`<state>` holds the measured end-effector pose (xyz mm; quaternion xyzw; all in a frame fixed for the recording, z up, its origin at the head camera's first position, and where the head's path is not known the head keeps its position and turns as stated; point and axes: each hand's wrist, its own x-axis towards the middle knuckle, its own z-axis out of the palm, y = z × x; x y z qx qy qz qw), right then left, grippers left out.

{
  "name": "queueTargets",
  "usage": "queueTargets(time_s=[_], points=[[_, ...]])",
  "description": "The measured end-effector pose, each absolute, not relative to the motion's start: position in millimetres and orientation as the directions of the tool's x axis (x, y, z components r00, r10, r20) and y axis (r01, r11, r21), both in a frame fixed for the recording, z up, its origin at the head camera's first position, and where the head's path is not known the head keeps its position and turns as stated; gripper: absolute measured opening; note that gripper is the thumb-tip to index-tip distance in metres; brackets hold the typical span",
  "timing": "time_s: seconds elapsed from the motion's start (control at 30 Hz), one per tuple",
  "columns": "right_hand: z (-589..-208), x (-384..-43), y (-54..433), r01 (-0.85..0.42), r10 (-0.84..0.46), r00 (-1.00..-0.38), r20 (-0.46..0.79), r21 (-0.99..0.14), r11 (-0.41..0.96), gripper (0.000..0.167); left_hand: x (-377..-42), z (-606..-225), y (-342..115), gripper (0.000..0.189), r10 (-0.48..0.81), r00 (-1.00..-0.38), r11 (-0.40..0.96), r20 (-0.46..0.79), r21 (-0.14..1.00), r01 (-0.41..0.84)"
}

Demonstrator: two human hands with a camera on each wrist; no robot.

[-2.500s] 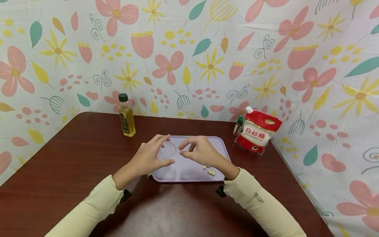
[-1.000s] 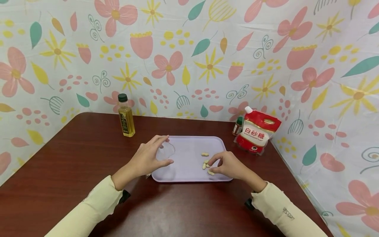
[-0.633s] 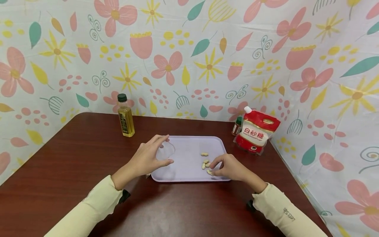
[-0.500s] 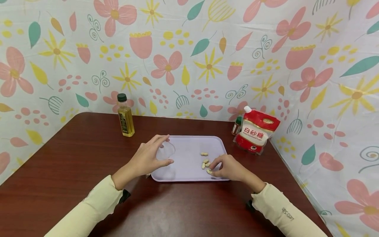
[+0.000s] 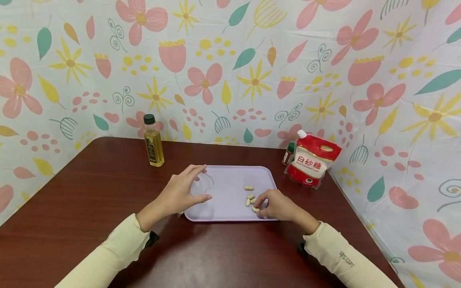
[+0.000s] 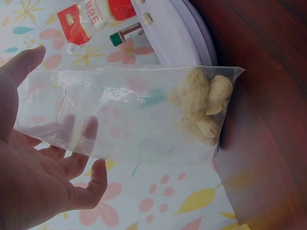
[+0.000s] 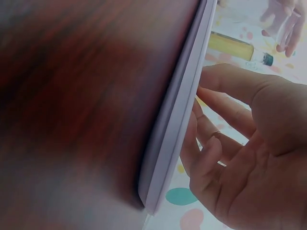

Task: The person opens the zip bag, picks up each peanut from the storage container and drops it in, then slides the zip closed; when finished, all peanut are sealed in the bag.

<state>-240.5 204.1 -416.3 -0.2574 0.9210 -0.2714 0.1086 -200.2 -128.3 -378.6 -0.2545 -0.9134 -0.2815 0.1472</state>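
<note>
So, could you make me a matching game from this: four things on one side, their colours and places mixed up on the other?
1. Bag
2. Tray
3. Oil bottle
4. Sugar pouch

A. Red and white, with a white cap
B. Lilac, with loose peanuts on it
C. Clear, in the left hand
D. Yellow inside, standing upright

Pairs: 1-C, 2-B, 3-D, 4-A

You get bright, even light in the head view, with a pale sheen on the table (image 5: 230, 256) toward its near edge and soft dark shadows beside both sleeves (image 5: 120, 242); your left wrist view looks hazy, white glare streaking the clear bag (image 6: 120, 88); in your right wrist view, the table blurs and everything beyond the tray (image 7: 170, 139) looks washed out.
</note>
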Motion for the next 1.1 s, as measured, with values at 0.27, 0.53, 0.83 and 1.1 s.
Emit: queueTargets(time_s=[0.27, 0.53, 0.83, 1.1], points=[[-414, -240, 201, -0.413, -0.523, -0.850, -0.065, -0.536, 0.737, 0.011, -200, -380, -129, 0.084, 0.386, -0.822, 0.708, 0.418, 0.437, 0.555], [-402, -232, 184, -0.513, -0.571, -0.819, 0.047, -0.504, 0.695, 0.009, -200, -379, -129, 0.083, 0.383, -0.825, 0.714, 0.415, 0.434, 0.550], [-386, -224, 158, -0.617, -0.608, -0.769, 0.199, -0.481, 0.623, 0.009, -200, -380, -128, 0.084, 0.389, -0.826, 0.717, 0.409, 0.428, 0.550], [-375, -220, 136, -0.645, -0.592, -0.757, 0.276, -0.462, 0.609, 0.008, -200, -380, -128, 0.084, 0.391, -0.825, 0.719, 0.408, 0.424, 0.550]])
